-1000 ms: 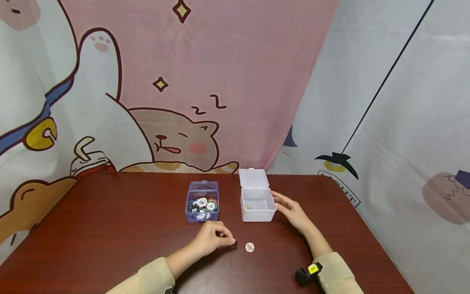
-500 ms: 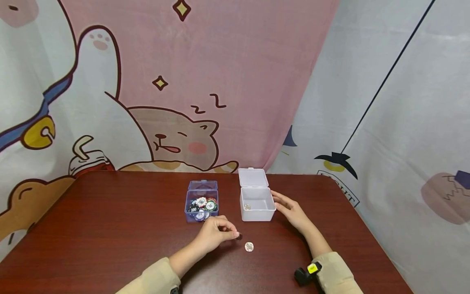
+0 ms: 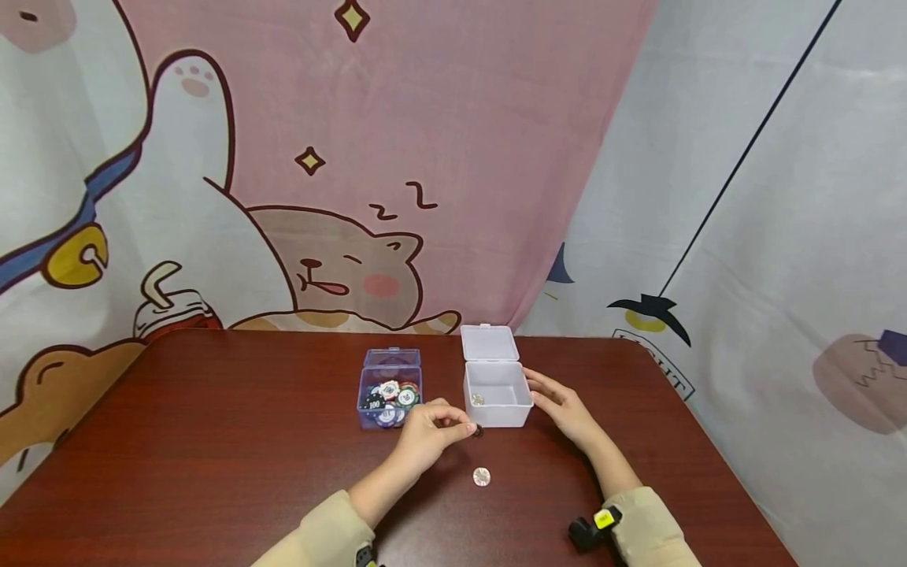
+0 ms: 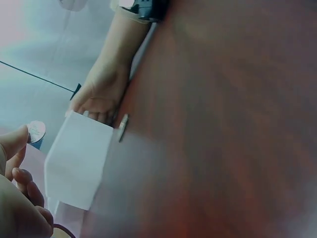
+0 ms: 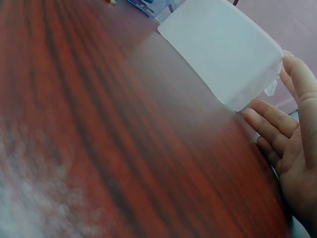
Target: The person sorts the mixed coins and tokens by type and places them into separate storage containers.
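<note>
My left hand (image 3: 431, 431) pinches a coin (image 4: 36, 131) by its edge between thumb and fingertips, in front of the white box. The coin looks dark in the head view and silvery in the left wrist view. The white plastic box (image 3: 499, 416) stands with its lid (image 3: 490, 344) raised; one shiny coin (image 3: 478, 400) lies inside at the left. My right hand (image 3: 563, 409) rests extended fingers against the box's right side. Another shiny coin (image 3: 481, 476) lies flat on the table in front of the box.
Left of the white box stands a translucent blue box (image 3: 390, 400), lid raised, holding several poker chips (image 3: 389, 390). Both stand on a reddish-brown wooden table (image 3: 212, 441). A black device (image 3: 586, 534) sits by the right sleeve. A cartoon-printed curtain (image 3: 496, 157) hangs behind the table.
My left hand has moved forward and right with the pinched coin, from beside the coin on the table to the white box's front. The right hand stays at the box.
</note>
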A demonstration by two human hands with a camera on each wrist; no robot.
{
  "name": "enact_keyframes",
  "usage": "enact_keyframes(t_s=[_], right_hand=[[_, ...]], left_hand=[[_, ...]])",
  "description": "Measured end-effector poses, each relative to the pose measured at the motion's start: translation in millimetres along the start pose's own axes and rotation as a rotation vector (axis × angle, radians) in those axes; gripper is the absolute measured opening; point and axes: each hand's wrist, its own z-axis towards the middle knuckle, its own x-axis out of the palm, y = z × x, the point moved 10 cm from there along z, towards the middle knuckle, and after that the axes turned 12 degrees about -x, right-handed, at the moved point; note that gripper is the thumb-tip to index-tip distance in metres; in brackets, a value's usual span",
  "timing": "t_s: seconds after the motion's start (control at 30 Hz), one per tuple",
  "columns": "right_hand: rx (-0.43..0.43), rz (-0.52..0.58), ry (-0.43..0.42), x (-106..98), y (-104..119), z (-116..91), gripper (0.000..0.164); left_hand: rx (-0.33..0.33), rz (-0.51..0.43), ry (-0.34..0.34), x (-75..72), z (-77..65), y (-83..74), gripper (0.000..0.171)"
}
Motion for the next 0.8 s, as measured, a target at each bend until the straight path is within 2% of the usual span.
enact_keyframes(t_s=[0.23, 0.43, 0.67, 0.8], right_hand=[[-0.001, -0.011, 0.001, -1, 0, 0, 0.044], [0.007, -0.021, 0.003, 0, -1, 0, 0.045], [0.002, -0.007, 0.004, 0, -1, 0, 0.045], [0.009, -0.015, 0.003, 0, -1, 0, 0.045]], left_hand=[[0.007, -0.025, -0.066, 2.1, 7.9, -14.0, 0.006], [-0.022, -0.045, -0.125, 1.1, 19.7, -14.0, 0.006], [-0.018, -0.036, -0.181, 2.7, 47.4, 13.6, 0.008], [-0.028, -0.038, -0.212, 2.2, 54.4, 19.9, 0.01]])
